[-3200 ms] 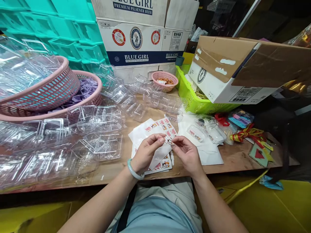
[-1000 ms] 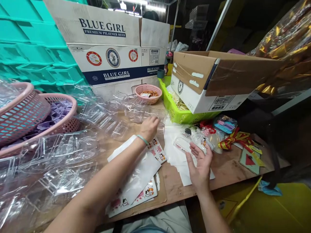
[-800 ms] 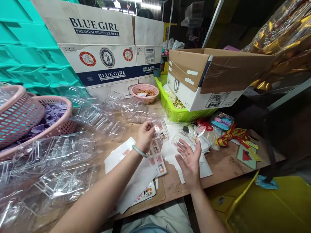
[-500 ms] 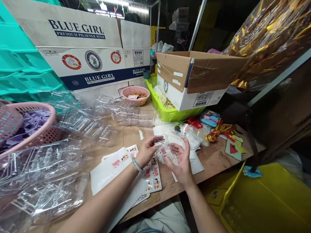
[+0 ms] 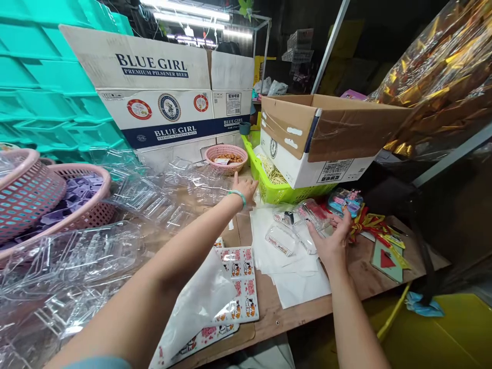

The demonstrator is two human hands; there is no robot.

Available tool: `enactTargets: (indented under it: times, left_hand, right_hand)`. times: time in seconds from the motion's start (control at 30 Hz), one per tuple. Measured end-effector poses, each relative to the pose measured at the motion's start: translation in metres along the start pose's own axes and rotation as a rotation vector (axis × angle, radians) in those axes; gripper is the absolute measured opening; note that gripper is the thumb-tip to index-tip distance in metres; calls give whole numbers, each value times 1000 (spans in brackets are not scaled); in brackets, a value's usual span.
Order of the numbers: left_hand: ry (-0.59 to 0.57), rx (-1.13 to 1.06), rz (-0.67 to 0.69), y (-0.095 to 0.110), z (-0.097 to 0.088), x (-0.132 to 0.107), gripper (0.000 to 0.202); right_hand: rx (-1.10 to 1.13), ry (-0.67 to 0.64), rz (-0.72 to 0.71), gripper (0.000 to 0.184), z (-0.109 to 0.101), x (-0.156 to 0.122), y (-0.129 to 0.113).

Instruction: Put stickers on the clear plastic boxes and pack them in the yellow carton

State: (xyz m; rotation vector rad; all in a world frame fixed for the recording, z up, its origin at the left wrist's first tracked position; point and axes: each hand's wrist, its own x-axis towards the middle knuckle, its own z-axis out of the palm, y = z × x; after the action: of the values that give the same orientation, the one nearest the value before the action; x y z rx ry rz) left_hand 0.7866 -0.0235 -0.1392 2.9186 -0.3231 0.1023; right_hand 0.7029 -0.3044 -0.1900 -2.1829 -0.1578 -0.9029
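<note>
My left hand [image 5: 245, 190], with a pale green bangle at the wrist, reaches forward with its fingers spread, holding nothing. It is between the nested clear plastic trays [image 5: 207, 187] and the lime green basket [image 5: 274, 192]. My right hand [image 5: 333, 238] has its thumb and fingers around the near end of a clear plastic box [image 5: 312, 212] at the right of the table. Beside that box, other small clear boxes [image 5: 282, 240] lie on white sheets [image 5: 295, 284]. A sticker sheet [image 5: 246, 279] with cartoon prints lies nearer me, its white backing partly folded over.
A pink basket [image 5: 226, 149] with small brown pieces stands at the back. An open carton [image 5: 330, 154] rests on the lime basket. Pink baskets [image 5: 82, 215] with purple pieces and more clear trays [image 5: 77, 256] are at left. Ribbons [image 5: 369, 225] lie at right.
My hands have parted: the left moved forward and away from the clear box, the right carried it to the right among the other boxes. The view has shifted slightly.
</note>
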Motion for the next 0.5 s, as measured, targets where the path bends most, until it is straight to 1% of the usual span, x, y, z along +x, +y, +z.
enactTargets:
  times: [0.03,0.1,0.23,0.3,0.33,0.37,0.4,0.43,0.47,0.5]
  left_hand:
    - [-7,-8,12,-3,1,-3,83]
    - [15,-28,63,-9,4,-19,74]
    - [148,-86,167,-24,6,-71,68]
    - [205,-128,167,-30,4,-94,68]
    - [227,-150,163,-32,2,-103,67]
    - [246,-171,160,-34,1,-112,66]
    - [265,-187,160,-35,0,-120,65]
    - [281,-200,168,-35,-1,-127,64]
    - [294,-211,185,-36,-1,-134,64]
    - [306,-222,207,-37,-1,-141,63]
  right_hand:
    - [24,-10,20,101,1,-1,2]
    - [86,-31,76,101,4,-2,10]
    - [166,-92,264,105,10,1,29]
    - [125,-75,325,104,10,1,25]
    - [89,-33,304,102,9,-1,17]
    - [60,22,240,98,9,-4,4]
    - [52,66,142,93,10,-10,-11]
    - [75,72,25,87,12,-16,-29]
    - [129,19,-89,83,17,-24,-48]
    - [201,-83,-188,82,24,-32,-66]
